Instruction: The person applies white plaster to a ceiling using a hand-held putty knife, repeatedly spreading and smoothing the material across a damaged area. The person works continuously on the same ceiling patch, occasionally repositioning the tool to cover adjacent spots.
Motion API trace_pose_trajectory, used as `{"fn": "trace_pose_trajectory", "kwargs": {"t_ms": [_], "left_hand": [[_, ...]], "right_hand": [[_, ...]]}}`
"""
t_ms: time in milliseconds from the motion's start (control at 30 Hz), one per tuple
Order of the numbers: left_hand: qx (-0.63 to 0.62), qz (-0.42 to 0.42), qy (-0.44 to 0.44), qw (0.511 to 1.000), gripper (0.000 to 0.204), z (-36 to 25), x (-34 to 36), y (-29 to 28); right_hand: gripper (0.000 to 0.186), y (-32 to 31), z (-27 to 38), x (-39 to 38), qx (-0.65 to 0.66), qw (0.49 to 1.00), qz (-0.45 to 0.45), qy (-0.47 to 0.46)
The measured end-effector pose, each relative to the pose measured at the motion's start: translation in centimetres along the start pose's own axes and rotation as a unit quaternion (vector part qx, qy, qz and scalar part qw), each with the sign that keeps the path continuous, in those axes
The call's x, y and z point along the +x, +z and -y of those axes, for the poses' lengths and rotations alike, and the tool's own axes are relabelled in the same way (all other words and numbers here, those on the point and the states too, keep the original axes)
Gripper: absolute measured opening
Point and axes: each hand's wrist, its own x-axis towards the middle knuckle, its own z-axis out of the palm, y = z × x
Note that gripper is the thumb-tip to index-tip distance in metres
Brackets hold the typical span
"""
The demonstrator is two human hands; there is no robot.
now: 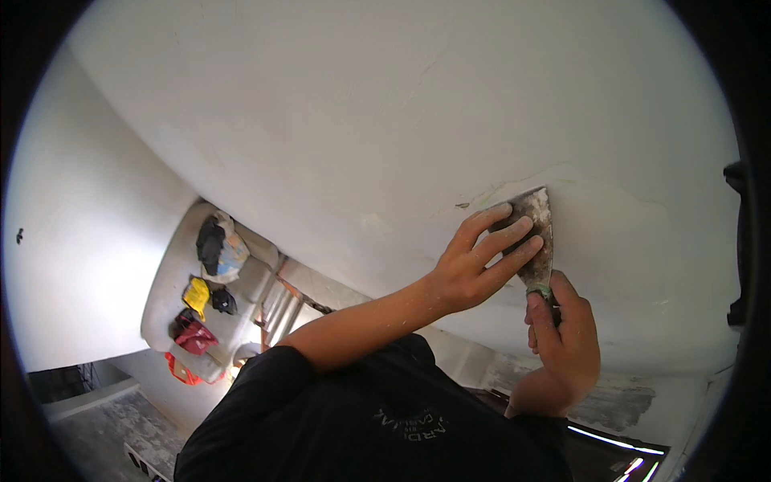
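Right hand (564, 331) wraps the scraper (538, 267) snugly; left hand (468, 269), spread open, gripping nothing, rests on its blade (545, 257) at the wall's (385, 145) right.

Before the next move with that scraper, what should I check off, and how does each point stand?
1. Right hand closed around the scraper at its handle: ok.
2. Left hand supporting the tool: ok, its fingers rest spread on the flat of the blade.
3. Blade clean: not ok, pale residue covers part of it.
4. White wall smooth near the blade: not ok, a ragged line shows there.
5. Blade edge pressing evenly on the wall: cannot tell.
6. Yellow bag clear of both hands: ok, it lies well off to the left.
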Motion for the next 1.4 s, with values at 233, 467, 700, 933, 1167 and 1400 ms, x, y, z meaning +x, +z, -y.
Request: {"fn": "trace_pose_trajectory", "kwargs": {"t_ms": [233,467,700,933,1167,1400], "left_hand": [[0.015,-0.031,0.011,0.999,0.041,1.4,0.0,1.0],[0.019,-0.042,0.027,0.999,0.039,1.8,-0.5,1.3],[0.061,-0.045,0.060,0.995,0.038,3.4,1.0,0.5],[0.019,0.007,0.031,0.999,0.037,2.6,2.1,-0.7],[0.026,-0.001,0.088,0.996,0.042,4.3,3.3,-1.1],[0.076,0.016,0.162,0.984,0.042,1.4,5.1,-2.3]], "right_hand": [[0.012,0.3,0.5,1.6,-0.048,0.998,-0.028,-0.026],[0.013,0.0,-0.8,2.2,-0.053,0.997,-0.020,-0.044],[0.012,1.1,-2.1,5.3,0.121,0.991,0.038,-0.048],[0.012,1.6,-0.7,3.4,0.152,0.988,0.009,-0.023],[0.015,2.9,-1.2,4.8,0.222,0.974,0.001,-0.046],[0.014,1.4,-0.5,2.6,0.241,0.966,0.011,-0.094]]}}
